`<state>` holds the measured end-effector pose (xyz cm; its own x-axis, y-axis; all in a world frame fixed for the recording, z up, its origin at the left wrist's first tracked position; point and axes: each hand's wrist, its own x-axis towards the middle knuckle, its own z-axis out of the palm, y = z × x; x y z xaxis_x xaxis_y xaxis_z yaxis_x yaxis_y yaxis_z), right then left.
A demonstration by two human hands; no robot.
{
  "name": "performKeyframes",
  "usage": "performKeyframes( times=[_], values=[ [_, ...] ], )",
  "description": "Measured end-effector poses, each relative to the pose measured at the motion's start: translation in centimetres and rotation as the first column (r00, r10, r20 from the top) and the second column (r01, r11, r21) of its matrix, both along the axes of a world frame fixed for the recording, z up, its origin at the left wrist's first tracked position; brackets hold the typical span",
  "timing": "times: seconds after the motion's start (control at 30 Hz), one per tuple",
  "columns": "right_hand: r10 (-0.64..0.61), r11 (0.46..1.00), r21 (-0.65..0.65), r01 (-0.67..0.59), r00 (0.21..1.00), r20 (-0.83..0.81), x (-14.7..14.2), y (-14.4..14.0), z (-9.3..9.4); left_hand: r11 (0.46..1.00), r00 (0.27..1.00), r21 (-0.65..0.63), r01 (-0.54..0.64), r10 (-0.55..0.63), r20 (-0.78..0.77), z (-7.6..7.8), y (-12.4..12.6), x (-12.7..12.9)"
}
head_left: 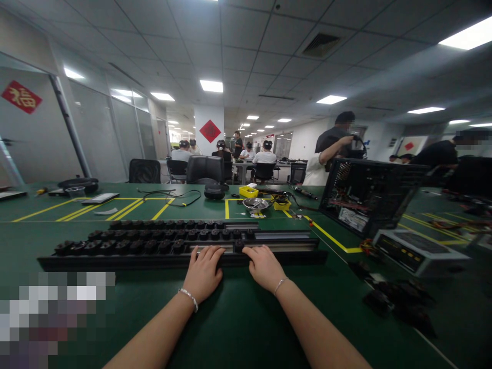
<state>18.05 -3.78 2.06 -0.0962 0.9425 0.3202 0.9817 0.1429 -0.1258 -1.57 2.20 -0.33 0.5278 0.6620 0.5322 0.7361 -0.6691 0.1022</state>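
Long black rails [303, 258] lie side by side across the green table, carrying rows of small round black parts [146, 247]. My left hand [203, 271] rests on the front rail, its fingers stretched over the rail's bare channel and its thumb apart. Beside it, my right hand [265, 266] lies on the same rail with fingers extended. Its index fingertip touches, or nearly touches, a single black part [239, 246] between the two hands. The undersides of my fingers are hidden, and neither hand visibly grips anything.
To the right stand an open computer case [369, 200] and a power supply unit [418, 251], with blurred dark parts nearby. Behind the rails are a metal bowl [255, 205], a yellow tray [248, 191] and cables [172, 197]. A person [330, 146] stands behind the case.
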Motion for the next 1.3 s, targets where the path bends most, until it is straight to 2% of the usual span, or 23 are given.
performKeyframes(
  times=[1.3],
  values=[
    [0.029, 0.998, 0.054, -0.028, 1.000, -0.012, 0.30, -0.04, -0.01, 1.000, 1.000, -0.002, 0.003, -0.003, 0.008, 0.33, -0.17, -0.04]
  ],
)
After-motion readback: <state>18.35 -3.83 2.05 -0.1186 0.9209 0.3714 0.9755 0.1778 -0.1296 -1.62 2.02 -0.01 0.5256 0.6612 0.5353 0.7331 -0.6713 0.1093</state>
